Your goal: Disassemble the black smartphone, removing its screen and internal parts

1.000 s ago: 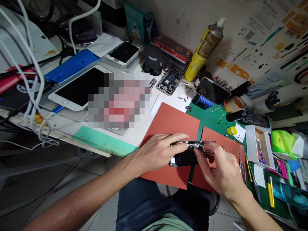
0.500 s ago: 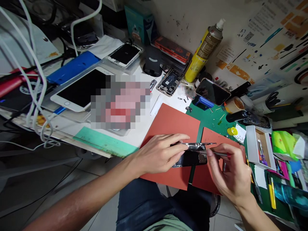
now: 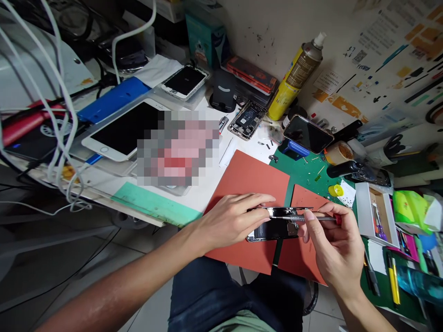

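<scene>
An opened phone (image 3: 273,229) lies over the orange-red mats (image 3: 242,177), its dark battery and inner parts showing. Along its far side the phone's screen panel (image 3: 285,210) stands tilted up, seen almost edge-on. My left hand (image 3: 231,219) has its fingers closed on the left end of this panel. Between thumb and fingers, my right hand (image 3: 335,244) grips a slim screwdriver (image 3: 321,218) with a red end cap. The screwdriver lies nearly level across the opened phone, its tip near my left fingertips. Whether the tip touches anything, I cannot tell.
Behind the mats lie a second opened phone (image 3: 248,119) and a phone on a blue stand (image 3: 307,133). A yellow spray can (image 3: 294,76) stands at the wall. Rightward are a white tool box (image 3: 377,216) and pens (image 3: 393,280); leftward, a white phone (image 3: 128,131) and cables (image 3: 62,106).
My right fingers have shifted along the screwdriver, with thumb and index straighter and the red cap now exposed. My left hand keeps hold of the screen panel. The whole view has shifted slightly.
</scene>
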{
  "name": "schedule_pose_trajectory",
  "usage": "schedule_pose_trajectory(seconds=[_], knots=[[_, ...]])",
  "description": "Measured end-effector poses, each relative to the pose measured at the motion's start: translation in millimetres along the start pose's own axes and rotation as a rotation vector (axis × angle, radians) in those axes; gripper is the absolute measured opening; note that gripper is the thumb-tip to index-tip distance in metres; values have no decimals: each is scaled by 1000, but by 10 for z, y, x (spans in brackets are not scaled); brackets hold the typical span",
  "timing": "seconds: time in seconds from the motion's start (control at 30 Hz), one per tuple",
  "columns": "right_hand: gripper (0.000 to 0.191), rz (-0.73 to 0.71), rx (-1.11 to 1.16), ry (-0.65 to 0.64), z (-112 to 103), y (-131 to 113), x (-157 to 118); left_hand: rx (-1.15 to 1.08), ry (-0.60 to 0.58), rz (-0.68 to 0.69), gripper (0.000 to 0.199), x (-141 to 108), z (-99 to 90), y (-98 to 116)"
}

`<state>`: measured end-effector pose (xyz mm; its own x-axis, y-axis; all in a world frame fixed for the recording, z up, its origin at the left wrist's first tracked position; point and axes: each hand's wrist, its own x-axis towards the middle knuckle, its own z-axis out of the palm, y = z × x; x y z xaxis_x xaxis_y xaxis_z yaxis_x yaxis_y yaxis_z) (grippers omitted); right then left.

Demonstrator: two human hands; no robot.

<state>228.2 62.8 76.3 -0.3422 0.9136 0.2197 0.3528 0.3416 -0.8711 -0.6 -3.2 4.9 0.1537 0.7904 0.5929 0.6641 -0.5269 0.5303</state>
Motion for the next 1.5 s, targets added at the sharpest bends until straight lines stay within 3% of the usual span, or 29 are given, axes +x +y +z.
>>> schedule_pose_trajectory(seconds=[0.2, 0.3, 0.53, 1.17, 1.5], knots=[[21, -356, -437, -7, -79, 88, 5, 12, -19, -19, 19, -5, -11, 2], [19, -441, -496, -52, -53, 108, 27, -1, -12, -16, 19, -2, -6, -1], [20, -493, -532, -42, -22, 145, 31, -39, -22, -9, 17, -9, 9, -27], [16, -473, -550, -75, 14, 166, 70, -55, -21, -9, 16, -10, 24, -34], [12, -550, -645, -263, -25, 64, 203, -63, -16, -7, 17, -4, 19, -30]])
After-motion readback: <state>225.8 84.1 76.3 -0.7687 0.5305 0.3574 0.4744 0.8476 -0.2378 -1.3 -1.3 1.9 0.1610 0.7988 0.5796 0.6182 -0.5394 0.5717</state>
